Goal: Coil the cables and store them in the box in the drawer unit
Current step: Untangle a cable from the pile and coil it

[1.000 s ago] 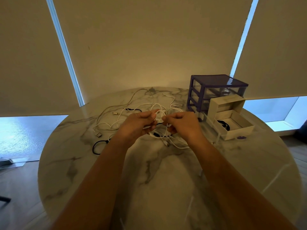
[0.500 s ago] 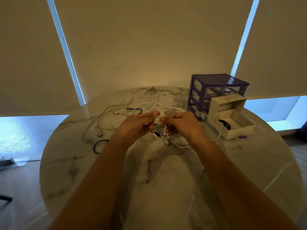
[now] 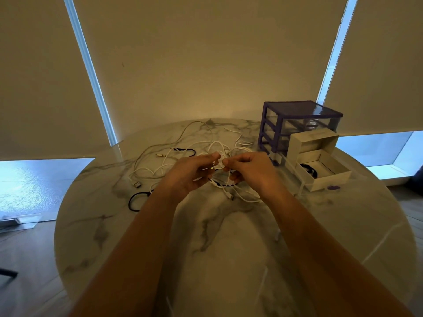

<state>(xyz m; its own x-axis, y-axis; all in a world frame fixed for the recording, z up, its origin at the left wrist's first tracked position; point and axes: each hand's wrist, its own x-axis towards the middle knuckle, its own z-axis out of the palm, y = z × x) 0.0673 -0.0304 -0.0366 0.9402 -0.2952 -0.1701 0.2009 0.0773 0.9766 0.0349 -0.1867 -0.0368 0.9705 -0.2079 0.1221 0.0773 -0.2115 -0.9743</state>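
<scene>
Head view: my left hand (image 3: 194, 171) and right hand (image 3: 250, 172) pinch a white cable (image 3: 225, 179) mid-coil above the surface (image 3: 229, 248); next, gather loops, then box (image 3: 322, 170).

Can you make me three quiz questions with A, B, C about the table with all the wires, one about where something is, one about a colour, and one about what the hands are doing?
1. Where is the drawer unit?
A. far right of the table
B. near left edge
C. on the floor

2. What colour is the drawer unit's frame?
A. red
B. purple
C. green

3. What are the hands doing?
A. resting flat on the table
B. both pinching a white cable
C. closing the box

Answers:
1 A: it stands at the table's far right, behind the open white box.
2 B: its posts and top are purple.
3 B: the left hand and right hand meet, fingers pinched on a white cable, above the cable pile.
</scene>
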